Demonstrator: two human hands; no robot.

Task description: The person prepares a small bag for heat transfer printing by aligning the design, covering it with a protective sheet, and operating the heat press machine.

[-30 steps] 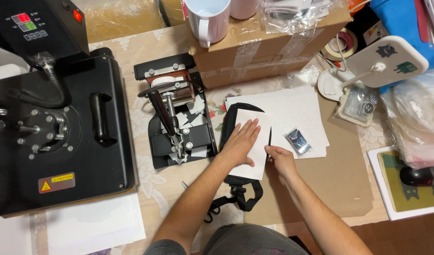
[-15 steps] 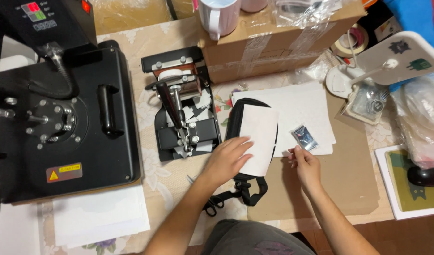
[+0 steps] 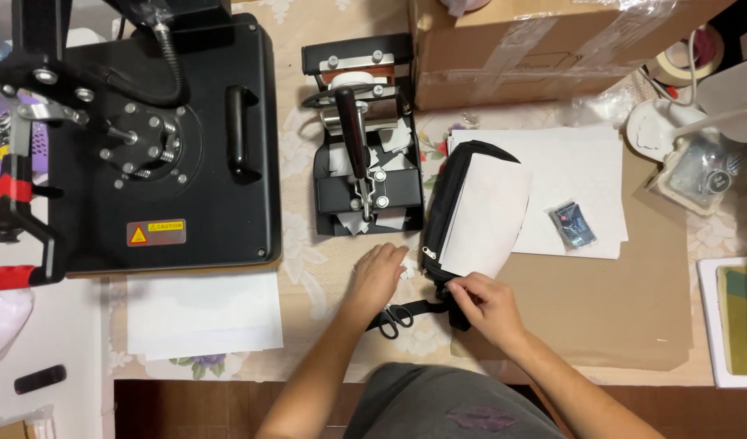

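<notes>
The black pouch (image 3: 455,219) w/ a white front panel lies on the worktop (image 3: 325,260), just right of the small clamp press (image 3: 361,154), partly over a white sheet (image 3: 568,171).

Right hand (image 3: 483,305) is curled, fingertips pinching the pouch's near end by the strap. Left hand (image 3: 377,272) rests flat beside it, fingers loosely together, next to black scissors (image 3: 394,319).

To do it well, I'd say: keep the panel flat & square, steady the near end w/ both hands, don't crease the white face.

Packages & signs:
- brown cardboard box (image 3: 552,49) at top, clear tape strips across it
- small dark foil packet (image 3: 574,225) on the white sheet
- yellow-and-red rectangular warning sticker (image 3: 156,232) w/ triangle, on the big black heat press (image 3: 146,138) at left
</notes>
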